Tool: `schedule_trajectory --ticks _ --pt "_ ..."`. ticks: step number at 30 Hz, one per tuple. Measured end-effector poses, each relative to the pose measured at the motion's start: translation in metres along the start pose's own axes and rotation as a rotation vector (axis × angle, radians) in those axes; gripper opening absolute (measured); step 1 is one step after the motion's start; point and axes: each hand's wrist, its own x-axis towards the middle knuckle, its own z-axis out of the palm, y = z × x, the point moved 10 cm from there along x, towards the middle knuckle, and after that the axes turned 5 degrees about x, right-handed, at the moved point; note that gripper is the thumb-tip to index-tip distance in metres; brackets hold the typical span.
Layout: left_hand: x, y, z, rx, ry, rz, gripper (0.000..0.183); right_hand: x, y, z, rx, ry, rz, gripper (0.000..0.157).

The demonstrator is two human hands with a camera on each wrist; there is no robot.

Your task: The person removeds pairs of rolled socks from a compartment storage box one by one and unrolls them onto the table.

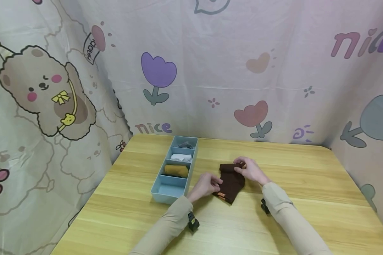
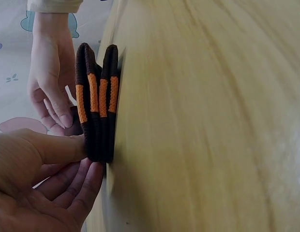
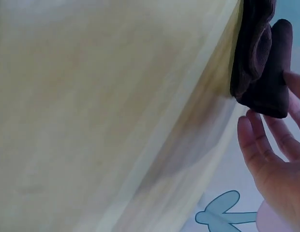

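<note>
Head view faces forward, down across table (image 1: 293, 184); 2 wrist close-ups share brown cloth (image 1: 230, 184).

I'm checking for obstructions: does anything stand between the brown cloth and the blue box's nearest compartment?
Yes: the left hand, pinching the brown cloth at its left side, lies between it and the nearest compartment. The box's right wall also rises between them. Nothing else visible does.
</note>
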Motion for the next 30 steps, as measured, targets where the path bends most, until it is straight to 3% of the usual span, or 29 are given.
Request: schedule_trajectory --ticks 8,21,30 --pt "0.0 -0.001 0.001 -0.006 -0.001 0.003 0.018 0.001 0.002 0.002 -0.013 -0.08 -0.004 0.033" --pt "0.0 0.001 0.0 0.006 0.001 0.024 0.019 0.005 -0.001 -0.009 -0.085 0.049 0.005 0.03" --pt "0.0 0.002 0.0 -0.001 0.0 0.028 0.019 0.005 -0.005 -0.012 -0.135 0.083 -0.016 0.021"
